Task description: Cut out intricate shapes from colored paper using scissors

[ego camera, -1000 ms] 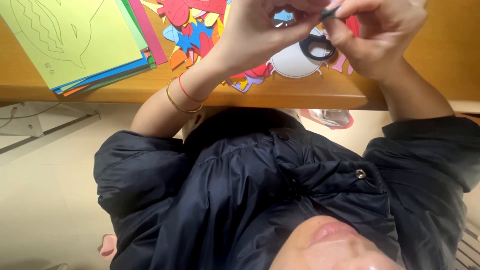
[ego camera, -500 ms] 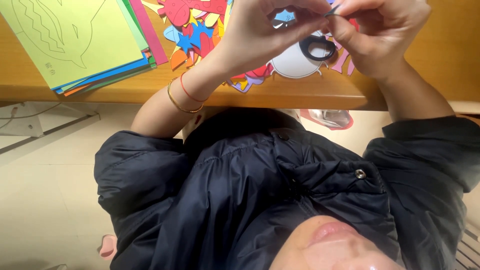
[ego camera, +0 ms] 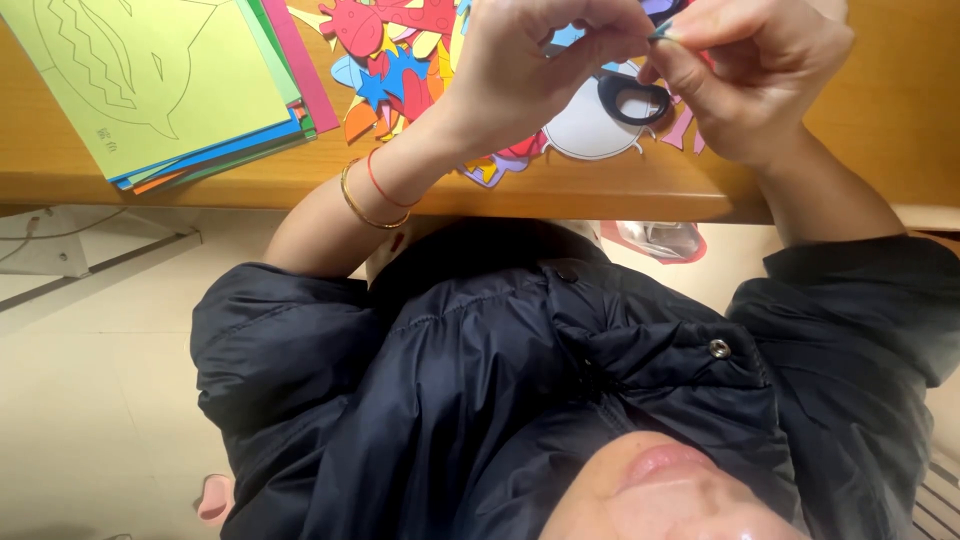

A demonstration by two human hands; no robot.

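Fingertips of the left hand [ego camera: 535,70] and right hand [ego camera: 755,75] meet at the top edge of the view, pinched together on a small bluish paper piece [ego camera: 662,22]. The piece is mostly cropped and covered, so its shape is unreadable. Both pinches look closed tight; thumb and forefinger of each hand press from opposite sides, other fingers curled in.

Black scissors [ego camera: 632,97] show only a handle loop below the fingertips, lying between the hands over a white paper shape [ego camera: 585,132]. Neither hand appears to grip them.

Progress, judged from the layout: a good share of cutting looks done. Many coloured cut-outs [ego camera: 395,45] in red, blue, orange and yellow lie scattered on the wooden table [ego camera: 600,190] behind the hands. A stack of coloured paper sheets [ego camera: 170,85] sits well apart on the left; the top green sheet carries an uncut line drawing, so more remains. The held piece seems in fine handling, not cutting.

Pose: left wrist bent inward, wearing a gold bangle and red cord [ego camera: 375,195], forearm bare, rising from below the table edge. Right forearm comes up steeply from the right, dark jacket sleeve [ego camera: 860,290] pushed back. Both elbows low, hands raised above the tabletop.
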